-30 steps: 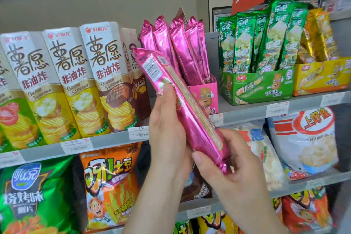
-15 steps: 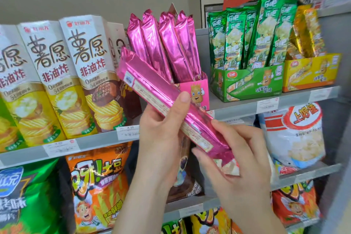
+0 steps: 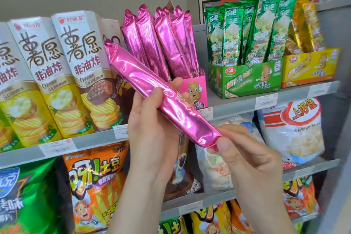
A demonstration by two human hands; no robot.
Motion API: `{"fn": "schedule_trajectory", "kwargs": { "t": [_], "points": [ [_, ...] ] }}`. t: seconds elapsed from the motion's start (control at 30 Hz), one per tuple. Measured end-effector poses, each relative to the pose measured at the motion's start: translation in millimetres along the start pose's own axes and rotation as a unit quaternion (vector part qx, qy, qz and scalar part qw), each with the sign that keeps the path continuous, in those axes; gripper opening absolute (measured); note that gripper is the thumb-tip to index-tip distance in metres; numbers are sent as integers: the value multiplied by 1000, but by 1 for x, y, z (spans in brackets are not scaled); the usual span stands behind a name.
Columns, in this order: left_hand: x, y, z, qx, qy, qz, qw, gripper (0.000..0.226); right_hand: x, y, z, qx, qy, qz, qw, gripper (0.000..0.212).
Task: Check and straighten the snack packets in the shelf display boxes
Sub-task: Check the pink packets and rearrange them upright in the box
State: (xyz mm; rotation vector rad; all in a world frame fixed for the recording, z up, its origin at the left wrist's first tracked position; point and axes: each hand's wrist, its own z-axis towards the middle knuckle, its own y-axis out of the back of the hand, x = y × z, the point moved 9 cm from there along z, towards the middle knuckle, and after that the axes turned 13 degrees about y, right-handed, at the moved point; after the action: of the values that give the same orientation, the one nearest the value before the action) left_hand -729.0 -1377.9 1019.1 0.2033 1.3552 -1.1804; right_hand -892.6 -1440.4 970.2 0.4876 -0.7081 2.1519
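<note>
Two hands: left hand [image 3: 150,127] curls round the middle of the pink foil packet [image 3: 180,112], slanted before its pink display box [image 3: 196,89]; right hand [image 3: 245,159] pinches the lower crimp. Probably light, slippery, crushable; grip the sides softly.

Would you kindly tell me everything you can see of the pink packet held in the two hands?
The pink packet is a long, slim stick of shiny magenta foil, creased, with crimped ends. Its plain side faces the camera. It lies on a slant, upper end to the left and lower end to the right, in front of the pink display box and outside it. The left hand grips its middle, thumb on the front; the right hand pinches its lower end.
</note>
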Motion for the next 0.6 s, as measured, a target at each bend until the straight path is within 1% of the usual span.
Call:
{"fn": "schedule_trajectory", "kwargs": {
  "t": [0.07,0.13,0.2,0.27,0.3,0.33,0.4,0.47,0.5,0.6],
  "points": [
    [1,2,1,-21,-6,40,999,36,-1,1,-2,-3,-4,16,1000,21],
    [6,-3,3,10,11,12,1000,20,0,-1,-2,5,6,21,1000,22],
    [9,-8,2,36,25,-10,999,22,1,-3,-3,16,26,12,999,25],
    [7,-10,2,36,11,14,999,14,4,-1,-4,16,53,-13,998,24],
    [6,-9,2,34,5,26,999,12,5,0,-3,16,67,-35,997,25],
    [5,-11,3,37,3,32,999,14,8,1,-3,22,81,-61,995,26],
    [4,-16,1,63,5,15,998,20,15,-2,-1,51,107,-118,986,23],
    [5,-17,0,72,4,11,997,22,23,-9,1,93,140,-209,963,18],
    [6,-18,-1,71,4,19,997,24,25,-13,1,107,151,-251,950,21],
    [14,-18,-4,58,4,51,997,31,23,-21,4,119,155,-312,930,26]
  ]
}}
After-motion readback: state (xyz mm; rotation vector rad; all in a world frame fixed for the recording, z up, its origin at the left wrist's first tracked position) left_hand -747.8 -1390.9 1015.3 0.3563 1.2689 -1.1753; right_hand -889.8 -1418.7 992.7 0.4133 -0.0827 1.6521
